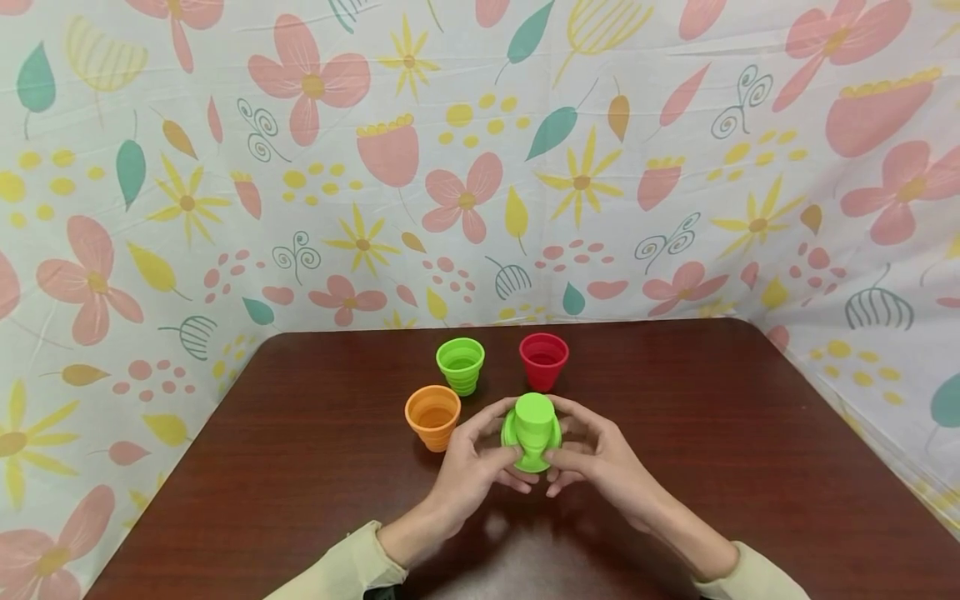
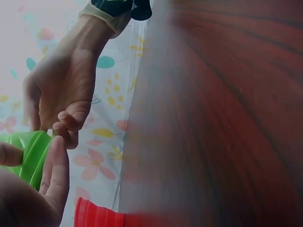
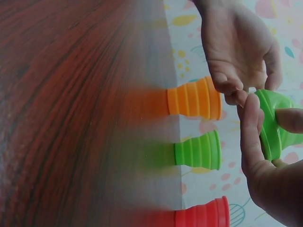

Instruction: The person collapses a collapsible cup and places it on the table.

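Note:
Between both hands, above the table, is a bright green collapsible cup (image 1: 535, 414) with its base upward and its lower wall dented inward under the thumbs. The left hand (image 1: 468, 468) grips its left side, thumb in front and fingers around behind. On the other side the right hand (image 1: 613, 471) holds it the same way. In the left wrist view the green cup (image 2: 35, 156) is partly covered by the fingers. The right wrist view shows the right thumb pressing the wall of the green cup (image 3: 272, 125), while the left hand (image 3: 239, 45) is behind it.
Three more collapsible cups stand upright on the dark brown table (image 1: 315, 467): an orange one (image 1: 433, 421) just left of the left hand, a green one (image 1: 461, 367) behind it, and a red one (image 1: 543, 362) beyond the held cup. A flower-patterned cloth (image 1: 480, 125) hangs behind.

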`<state>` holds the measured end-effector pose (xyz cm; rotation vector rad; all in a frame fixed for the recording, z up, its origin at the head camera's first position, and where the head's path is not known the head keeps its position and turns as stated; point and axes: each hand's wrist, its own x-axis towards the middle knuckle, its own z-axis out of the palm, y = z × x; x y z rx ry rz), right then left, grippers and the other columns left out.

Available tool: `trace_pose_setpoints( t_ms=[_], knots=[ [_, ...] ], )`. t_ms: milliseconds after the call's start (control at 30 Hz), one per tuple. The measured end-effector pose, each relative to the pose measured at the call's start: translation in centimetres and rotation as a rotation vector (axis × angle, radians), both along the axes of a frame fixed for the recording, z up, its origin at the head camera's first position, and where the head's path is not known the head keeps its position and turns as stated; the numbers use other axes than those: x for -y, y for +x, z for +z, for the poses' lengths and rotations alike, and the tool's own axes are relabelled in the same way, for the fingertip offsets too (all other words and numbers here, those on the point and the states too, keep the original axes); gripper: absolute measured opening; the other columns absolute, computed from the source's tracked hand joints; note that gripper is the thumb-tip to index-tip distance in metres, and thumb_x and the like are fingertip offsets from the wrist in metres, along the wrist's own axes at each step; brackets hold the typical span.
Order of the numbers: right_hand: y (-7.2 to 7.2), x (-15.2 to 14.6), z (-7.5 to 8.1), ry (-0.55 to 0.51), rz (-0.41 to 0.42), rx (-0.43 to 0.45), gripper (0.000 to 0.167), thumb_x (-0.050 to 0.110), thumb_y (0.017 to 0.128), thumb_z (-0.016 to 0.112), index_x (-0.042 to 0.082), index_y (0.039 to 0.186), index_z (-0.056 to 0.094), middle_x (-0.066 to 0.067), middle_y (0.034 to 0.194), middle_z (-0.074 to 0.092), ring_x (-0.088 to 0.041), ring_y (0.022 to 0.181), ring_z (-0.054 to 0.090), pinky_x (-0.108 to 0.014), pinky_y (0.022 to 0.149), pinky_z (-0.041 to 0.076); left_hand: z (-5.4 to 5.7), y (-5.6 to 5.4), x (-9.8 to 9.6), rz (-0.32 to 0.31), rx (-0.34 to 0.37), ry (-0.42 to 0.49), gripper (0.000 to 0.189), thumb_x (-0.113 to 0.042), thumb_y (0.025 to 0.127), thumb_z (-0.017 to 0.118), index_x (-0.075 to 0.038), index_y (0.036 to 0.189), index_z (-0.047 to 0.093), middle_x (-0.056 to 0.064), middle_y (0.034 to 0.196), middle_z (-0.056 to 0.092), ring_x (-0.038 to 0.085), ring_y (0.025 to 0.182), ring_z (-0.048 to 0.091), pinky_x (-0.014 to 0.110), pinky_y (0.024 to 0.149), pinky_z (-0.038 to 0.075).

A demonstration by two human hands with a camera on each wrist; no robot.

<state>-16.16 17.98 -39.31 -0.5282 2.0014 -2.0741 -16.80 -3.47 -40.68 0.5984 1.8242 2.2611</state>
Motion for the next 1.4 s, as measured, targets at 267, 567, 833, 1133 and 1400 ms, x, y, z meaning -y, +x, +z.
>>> trace_pose_setpoints(
  t_ms=[267, 567, 833, 1133, 1400],
  knots=[
    [0.16, 0.40, 0.16, 0.019, -0.046, -0.026, 0.069, -0.006, 0.092, 0.066, 0.001, 0.156, 0.043, -0.023, 0.108, 0.057, -0.023, 0.073, 0.068, -0.051, 0.065, 0.065, -0.08, 0.00, -0.35, 0.054, -0.024, -0.005, 0.064, 0.011, 0.089, 0.058, -0.008, 0.150, 0.057, 0.017, 0.127, 0.065, 0.046, 0.075, 0.074, 0.043, 0.063, 0.065],
    [0.19, 0.63, -0.09, 0.040, -0.049, -0.099, 0.066, -0.010, 0.091, 0.063, 0.001, 0.154, 0.047, -0.025, 0.108, 0.054, -0.029, 0.072, 0.067, -0.048, 0.063, 0.065, -0.04, 0.11, -0.51, 0.104, -0.023, -0.029, 0.064, 0.012, 0.087, 0.055, -0.006, 0.148, 0.059, 0.017, 0.130, 0.064, 0.033, 0.072, 0.074, 0.040, 0.062, 0.065],
    [0.19, 0.73, -0.31, 0.036, -0.045, -0.148, 0.067, -0.014, 0.088, 0.063, 0.004, 0.151, 0.051, -0.026, 0.112, 0.057, -0.043, 0.071, 0.067, -0.049, 0.061, 0.064, 0.16, 0.34, -0.53, 0.128, -0.027, -0.038, 0.061, 0.014, 0.087, 0.055, -0.002, 0.146, 0.059, 0.018, 0.128, 0.064, 0.054, 0.075, 0.071, 0.042, 0.062, 0.065],
    [0.07, 0.47, -0.37, 0.027, -0.038, -0.142, 0.064, -0.012, 0.090, 0.066, 0.002, 0.150, 0.052, -0.025, 0.119, 0.060, -0.048, 0.073, 0.068, -0.049, 0.063, 0.064, 0.13, 0.20, -0.20, 0.097, -0.027, -0.024, 0.061, 0.015, 0.087, 0.055, 0.000, 0.146, 0.058, 0.019, 0.129, 0.063, 0.044, 0.074, 0.075, 0.043, 0.065, 0.066],
    [-0.17, 0.23, -0.43, 0.026, -0.010, -0.176, 0.065, -0.015, 0.087, 0.065, -0.003, 0.150, 0.051, -0.024, 0.124, 0.063, -0.046, 0.076, 0.069, -0.051, 0.062, 0.064, -0.03, 0.02, 0.32, 0.038, -0.007, -0.020, 0.059, 0.013, 0.091, 0.057, -0.001, 0.148, 0.057, 0.018, 0.131, 0.066, 0.044, 0.079, 0.076, 0.048, 0.071, 0.066]
  ],
)
